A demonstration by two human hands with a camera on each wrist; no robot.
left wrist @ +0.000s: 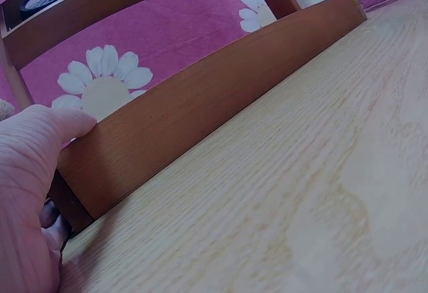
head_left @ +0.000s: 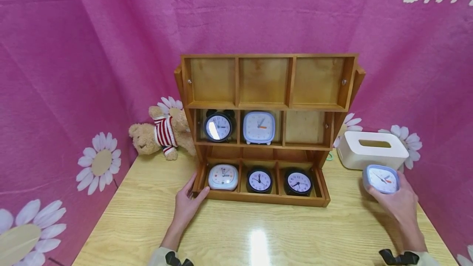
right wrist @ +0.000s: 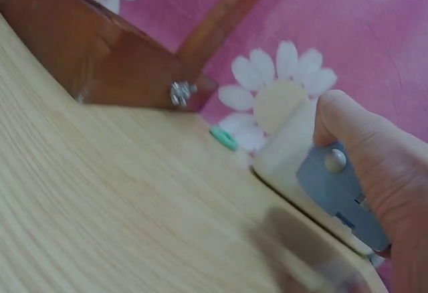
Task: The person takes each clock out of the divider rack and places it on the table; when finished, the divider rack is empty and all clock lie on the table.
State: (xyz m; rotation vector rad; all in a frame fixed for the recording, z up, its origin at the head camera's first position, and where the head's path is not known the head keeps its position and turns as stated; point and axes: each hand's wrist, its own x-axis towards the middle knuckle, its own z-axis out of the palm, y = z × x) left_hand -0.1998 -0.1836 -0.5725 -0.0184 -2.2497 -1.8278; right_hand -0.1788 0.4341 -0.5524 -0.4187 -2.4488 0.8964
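Pale wooden table [head_left: 129, 200], flowered pink cloth [head_left: 111, 32], left grip [head_left: 187, 203] clasping shelf [head_left: 258, 197], right grip [head_left: 402, 201] pinching blue clock [head_left: 382, 179]

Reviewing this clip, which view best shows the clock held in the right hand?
The head view: the held clock turns its dial toward that camera, largely clear of the right hand. The right wrist view shows grey-blue casing but no dial; the left wrist view, only a blue bit at top right.

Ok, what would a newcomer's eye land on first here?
Probably the vivid pink cloth filling the background. Next, the wooden shelf at the centre, with five clocks in its middle and bottom rows. Then the blue-rimmed clock in the right hand, right of the shelf.
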